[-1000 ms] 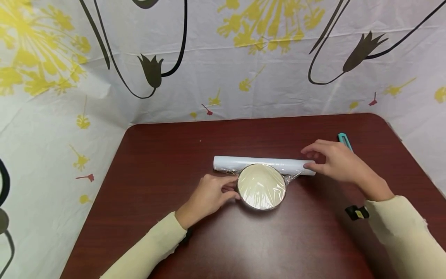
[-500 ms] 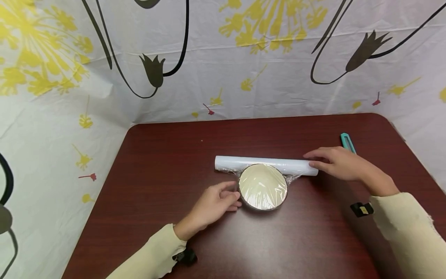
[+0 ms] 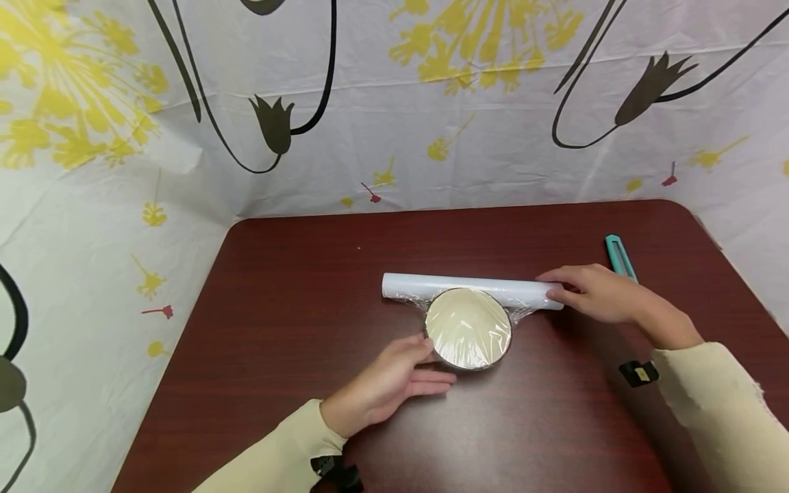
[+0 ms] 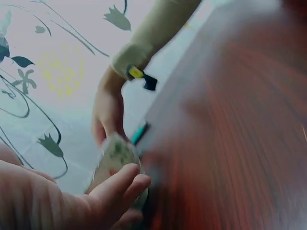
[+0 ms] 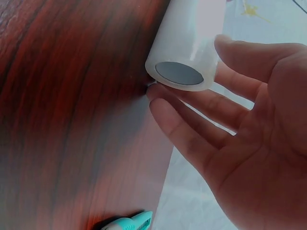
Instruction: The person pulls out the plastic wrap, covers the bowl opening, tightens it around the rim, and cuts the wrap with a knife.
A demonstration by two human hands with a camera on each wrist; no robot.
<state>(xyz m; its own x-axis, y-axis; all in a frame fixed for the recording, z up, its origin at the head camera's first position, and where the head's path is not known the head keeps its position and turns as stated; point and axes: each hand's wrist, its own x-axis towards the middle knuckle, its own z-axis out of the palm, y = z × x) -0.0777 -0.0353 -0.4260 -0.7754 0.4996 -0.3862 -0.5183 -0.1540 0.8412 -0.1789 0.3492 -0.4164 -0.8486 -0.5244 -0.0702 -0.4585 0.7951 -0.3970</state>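
Note:
A round cream bowl [image 3: 468, 329] with a dark rim sits mid-table, its top covered by clear plastic wrap. Behind it lies a white roll of plastic wrap [image 3: 456, 283], and crinkled film runs from the roll to the bowl. My left hand [image 3: 394, 383] is at the bowl's near left side, thumb by the rim and fingers extended along the lower edge. Green and red marks show on the bowl [image 4: 117, 155] in the left wrist view. My right hand [image 3: 607, 294] holds the roll's right end, thumb on one side and fingers on the other; its hollow core faces the right wrist camera.
A teal utility knife [image 3: 620, 257] lies on the dark red wood table [image 3: 296, 287], just behind my right hand. A white sheet [image 3: 370, 137] with printed flowers hangs along the table's back and left edges.
My left hand has slid from the bowl's left side toward its near edge, its fingers straightening. My right hand has come down onto the end of the roll. Bowl and roll stay nearly in place.

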